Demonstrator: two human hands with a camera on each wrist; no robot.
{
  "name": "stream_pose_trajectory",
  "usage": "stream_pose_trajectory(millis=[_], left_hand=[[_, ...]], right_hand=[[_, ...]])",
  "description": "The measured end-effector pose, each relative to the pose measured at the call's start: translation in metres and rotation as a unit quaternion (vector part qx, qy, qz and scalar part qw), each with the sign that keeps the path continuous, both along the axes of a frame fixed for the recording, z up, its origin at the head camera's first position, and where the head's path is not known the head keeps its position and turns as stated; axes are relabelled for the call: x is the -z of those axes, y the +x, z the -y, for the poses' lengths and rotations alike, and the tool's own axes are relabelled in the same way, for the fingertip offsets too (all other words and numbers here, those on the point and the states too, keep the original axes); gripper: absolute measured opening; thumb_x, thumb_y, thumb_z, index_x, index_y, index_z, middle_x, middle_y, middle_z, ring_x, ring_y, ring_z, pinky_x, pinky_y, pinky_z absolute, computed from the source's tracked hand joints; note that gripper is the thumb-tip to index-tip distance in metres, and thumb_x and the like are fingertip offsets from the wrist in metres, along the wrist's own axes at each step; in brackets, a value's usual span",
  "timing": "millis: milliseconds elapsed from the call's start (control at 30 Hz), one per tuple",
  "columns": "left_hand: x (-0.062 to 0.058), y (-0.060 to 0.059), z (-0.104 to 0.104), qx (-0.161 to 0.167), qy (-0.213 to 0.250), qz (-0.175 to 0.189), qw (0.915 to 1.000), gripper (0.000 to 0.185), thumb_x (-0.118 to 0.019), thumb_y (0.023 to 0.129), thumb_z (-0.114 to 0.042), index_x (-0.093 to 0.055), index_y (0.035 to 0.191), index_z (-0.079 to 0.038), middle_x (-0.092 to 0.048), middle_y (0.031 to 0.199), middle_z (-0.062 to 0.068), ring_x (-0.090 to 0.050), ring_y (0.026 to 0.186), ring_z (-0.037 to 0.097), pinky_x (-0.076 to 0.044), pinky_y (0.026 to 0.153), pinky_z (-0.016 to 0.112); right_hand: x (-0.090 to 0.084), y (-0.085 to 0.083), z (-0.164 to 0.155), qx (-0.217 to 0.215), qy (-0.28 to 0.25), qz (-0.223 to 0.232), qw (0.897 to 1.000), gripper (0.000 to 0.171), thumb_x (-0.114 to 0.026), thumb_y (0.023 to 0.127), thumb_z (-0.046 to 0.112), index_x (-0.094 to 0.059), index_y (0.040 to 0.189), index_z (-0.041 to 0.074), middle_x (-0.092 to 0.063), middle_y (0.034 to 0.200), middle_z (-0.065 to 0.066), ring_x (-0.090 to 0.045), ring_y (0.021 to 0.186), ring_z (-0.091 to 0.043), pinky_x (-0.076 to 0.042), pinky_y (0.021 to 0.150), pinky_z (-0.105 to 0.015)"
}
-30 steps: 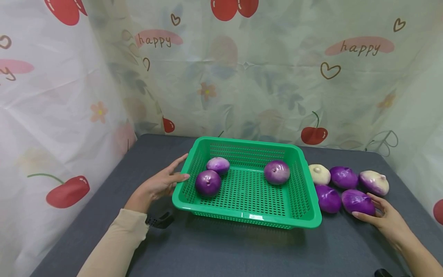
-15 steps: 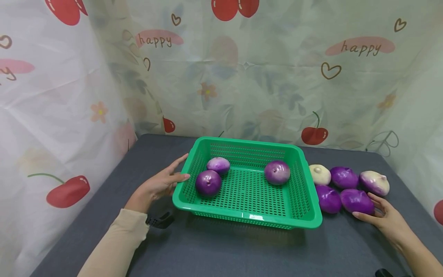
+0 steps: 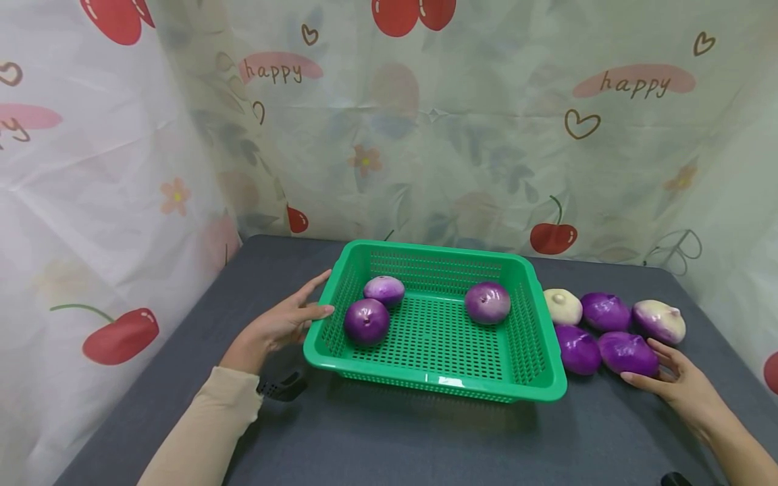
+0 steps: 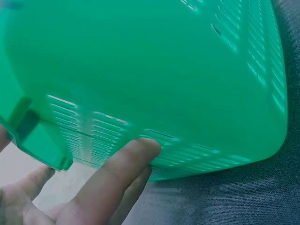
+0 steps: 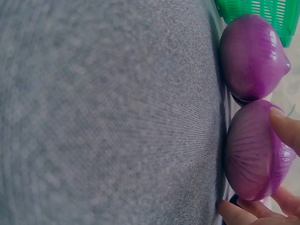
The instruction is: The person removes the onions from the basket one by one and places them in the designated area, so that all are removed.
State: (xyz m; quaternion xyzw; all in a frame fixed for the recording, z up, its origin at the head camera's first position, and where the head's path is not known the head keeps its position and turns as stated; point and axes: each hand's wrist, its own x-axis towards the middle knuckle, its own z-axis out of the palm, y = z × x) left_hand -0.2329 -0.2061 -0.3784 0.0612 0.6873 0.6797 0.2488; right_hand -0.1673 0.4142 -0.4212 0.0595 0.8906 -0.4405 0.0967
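My left hand [image 3: 276,327] holds the left rim of a green plastic basket [image 3: 425,386]. In the left wrist view, its fingers lie against the slotted outer wall under the rim. Inside the basket sit two purple onions [image 3: 367,322] [image 3: 384,290] at the left and another onion [image 3: 487,302] at the right. Right of the basket, my right hand [image 3: 687,385] grips a purple onion [image 3: 628,354] resting on the table, thumb on the near side, fingers behind it. The right wrist view shows this onion [image 5: 255,150] between thumb and fingers, touching its neighbour [image 5: 251,56].
Beside the gripped onion are another purple onion [image 3: 577,349], a white one [image 3: 562,307], a purple one [image 3: 605,312] and a white-and-purple one [image 3: 659,321]. The dark grey table [image 3: 389,445] backs onto a printed curtain [image 3: 425,148]. A thin cord [image 3: 675,250] hangs at the right.
The onion in my right hand has turned and shifted slightly left from its spot a second ago. My left hand and the basket stay in place.
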Motion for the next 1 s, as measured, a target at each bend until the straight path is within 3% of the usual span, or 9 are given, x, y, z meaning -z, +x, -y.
stream_pose_trajectory(millis=[533,633,733,800,867,900,1000], left_hand=[[0.001,0.0,0.0,0.002,0.006,-0.003,1.0,0.085,-0.06,0.097,-0.018,-0.003,0.154,-0.042,-0.037,0.146,0.029,-0.067,0.104,0.029,-0.056,0.08,0.05],[0.001,-0.001,-0.001,0.006,0.006,-0.003,1.0,0.085,-0.06,0.097,-0.018,-0.003,0.154,-0.042,-0.037,0.146,0.029,-0.067,0.102,0.029,-0.056,0.079,0.05],[0.001,-0.001,-0.001,0.005,0.004,-0.004,1.0,0.085,-0.06,0.097,-0.019,-0.002,0.154,-0.043,-0.036,0.147,0.028,-0.067,0.103,0.029,-0.056,0.079,0.05],[0.001,-0.002,-0.001,0.004,0.001,-0.005,1.0,0.085,-0.06,0.097,-0.019,-0.002,0.154,-0.043,-0.036,0.147,0.028,-0.066,0.104,0.028,-0.056,0.079,0.05],[0.002,-0.002,0.0,0.002,0.0,-0.004,1.0,0.085,-0.06,0.097,-0.019,-0.003,0.154,-0.043,-0.035,0.147,0.028,-0.066,0.105,0.028,-0.056,0.08,0.05],[0.002,-0.002,0.0,0.002,-0.001,-0.004,1.0,0.085,-0.06,0.097,-0.019,-0.002,0.154,-0.043,-0.035,0.147,0.028,-0.066,0.105,0.028,-0.056,0.08,0.05],[0.002,-0.002,0.001,0.004,0.0,-0.004,1.0,0.084,-0.06,0.097,-0.019,-0.002,0.154,-0.043,-0.036,0.147,0.028,-0.066,0.104,0.028,-0.056,0.08,0.05]], right_hand=[[0.0,0.0,-0.001,0.002,-0.012,0.0,1.0,0.096,-0.061,0.096,0.036,0.008,0.153,0.002,-0.004,0.15,-0.042,-0.018,0.131,-0.062,-0.037,0.065,-0.005],[-0.005,0.001,-0.004,0.005,-0.017,-0.004,1.0,0.093,-0.059,0.097,0.036,0.006,0.154,0.003,-0.007,0.15,-0.042,-0.017,0.133,-0.059,-0.039,0.066,-0.005],[-0.013,0.001,-0.007,0.004,0.002,-0.018,1.0,0.09,-0.057,0.098,0.037,0.004,0.155,0.004,-0.012,0.15,-0.04,-0.025,0.136,-0.047,-0.041,0.068,-0.005],[-0.021,0.0,-0.008,-0.001,0.017,-0.028,0.999,0.087,-0.055,0.098,0.037,0.003,0.156,0.007,-0.012,0.153,-0.037,-0.026,0.14,-0.039,-0.045,0.072,-0.008],[-0.03,-0.001,-0.005,-0.003,0.013,-0.044,0.999,0.084,-0.054,0.099,0.036,0.003,0.157,0.012,-0.011,0.155,-0.035,-0.023,0.143,-0.036,-0.048,0.094,-0.024],[-0.035,-0.002,-0.003,-0.005,0.006,-0.053,0.999,0.083,-0.054,0.1,0.035,0.003,0.157,0.015,-0.009,0.155,-0.033,-0.019,0.144,-0.037,-0.044,0.104,-0.033],[-0.052,-0.007,0.005,-0.01,-0.001,-0.088,0.996,0.079,-0.053,0.1,0.033,0.001,0.157,0.023,-0.012,0.159,-0.026,-0.027,0.144,-0.019,-0.039,0.108,-0.027]])
